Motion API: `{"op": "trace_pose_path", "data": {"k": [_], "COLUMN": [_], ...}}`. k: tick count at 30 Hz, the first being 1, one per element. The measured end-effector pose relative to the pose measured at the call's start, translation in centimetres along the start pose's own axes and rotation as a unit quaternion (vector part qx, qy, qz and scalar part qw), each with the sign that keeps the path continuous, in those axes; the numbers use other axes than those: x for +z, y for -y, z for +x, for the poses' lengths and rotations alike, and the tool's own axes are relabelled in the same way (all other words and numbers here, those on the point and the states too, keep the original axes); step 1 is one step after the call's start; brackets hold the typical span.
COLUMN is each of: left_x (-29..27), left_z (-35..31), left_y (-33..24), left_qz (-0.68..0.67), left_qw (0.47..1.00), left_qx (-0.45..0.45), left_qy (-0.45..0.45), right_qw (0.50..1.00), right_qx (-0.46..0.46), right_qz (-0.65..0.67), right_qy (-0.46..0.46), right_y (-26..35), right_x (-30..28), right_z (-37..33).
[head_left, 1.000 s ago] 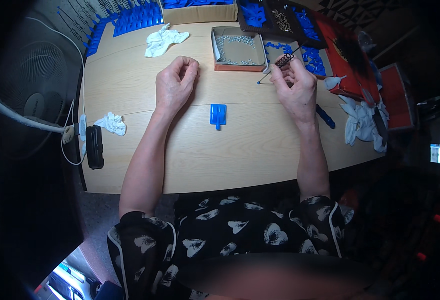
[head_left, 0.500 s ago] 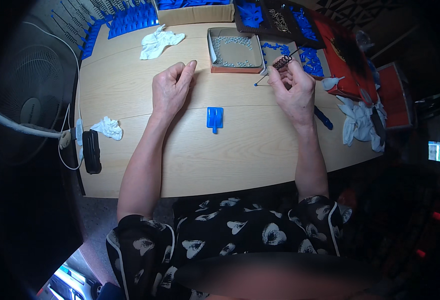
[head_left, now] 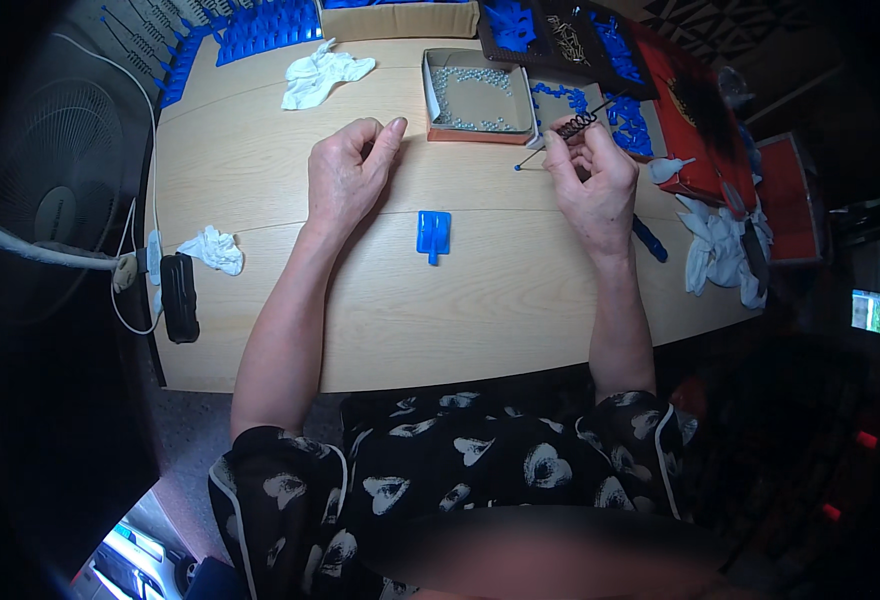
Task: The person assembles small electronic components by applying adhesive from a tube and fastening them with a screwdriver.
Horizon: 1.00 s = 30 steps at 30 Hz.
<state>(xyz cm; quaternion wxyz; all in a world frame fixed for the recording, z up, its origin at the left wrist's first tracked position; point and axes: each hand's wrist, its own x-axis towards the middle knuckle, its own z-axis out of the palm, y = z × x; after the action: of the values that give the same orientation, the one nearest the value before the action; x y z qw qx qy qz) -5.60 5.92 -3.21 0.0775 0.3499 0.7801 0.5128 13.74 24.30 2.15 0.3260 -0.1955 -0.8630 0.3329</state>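
Observation:
My right hand [head_left: 594, 185] is closed around a dark coil spring [head_left: 576, 126] on a thin rod. The rod's small blue tip [head_left: 518, 168] sticks out to the left, just in front of a shallow box of clear beads [head_left: 480, 136]. My left hand [head_left: 348, 172] rests on its side in a loose fist with the thumb up; whatever its curled fingers may hold is hidden. Between my forearms a small flat blue plastic piece with a short stem [head_left: 434, 232] lies on the wooden table [head_left: 440, 330], touched by neither hand.
Blue parts fill a cardboard box [head_left: 400, 20] and a dark divided tray [head_left: 550, 58] at the back. Rods with springs [head_left: 140, 50] stand at the far left. White cloths [head_left: 325, 75] lie about. A fan [head_left: 55, 190] stands left, a red box [head_left: 695, 140] right.
The whole view has shifted slightly. Both hands keep the same pose, the right one still gripping the spring and rod; the blue piece stays where it lay.

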Motion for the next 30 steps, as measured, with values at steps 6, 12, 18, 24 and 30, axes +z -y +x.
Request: {"op": "trace_pose_path", "data": {"k": [6,12,18,24,30], "left_x": [0.09,0.12,0.15,0.22,0.14], "left_z": [-0.05,-0.03,-0.03,-0.01,0.00], "left_y": [0.23,0.29,0.36,0.68,0.31], "left_qz": [-0.002,0.001,0.010,0.017,0.007], "left_qw": [1.000,1.000,1.000,0.999,1.000], "left_qx": [0.004,0.005,0.007,0.028,0.015], "left_qy": [-0.002,-0.004,-0.005,-0.014,-0.006], "right_qw": [1.000,0.999,0.999,0.999,0.999], "right_qx": [-0.001,-0.011,-0.004,0.007,0.011], "right_qz": [0.020,0.006,0.024,0.025,0.032], "right_qy": [-0.022,-0.034,-0.028,-0.024,-0.022], "right_y": [0.10,0.06,-0.14,0.01,-0.09], "right_x": [0.03,0.21,0.39,0.35,0.22], "right_z": [-0.04,-0.05,0.00,-0.06,-0.02]}}
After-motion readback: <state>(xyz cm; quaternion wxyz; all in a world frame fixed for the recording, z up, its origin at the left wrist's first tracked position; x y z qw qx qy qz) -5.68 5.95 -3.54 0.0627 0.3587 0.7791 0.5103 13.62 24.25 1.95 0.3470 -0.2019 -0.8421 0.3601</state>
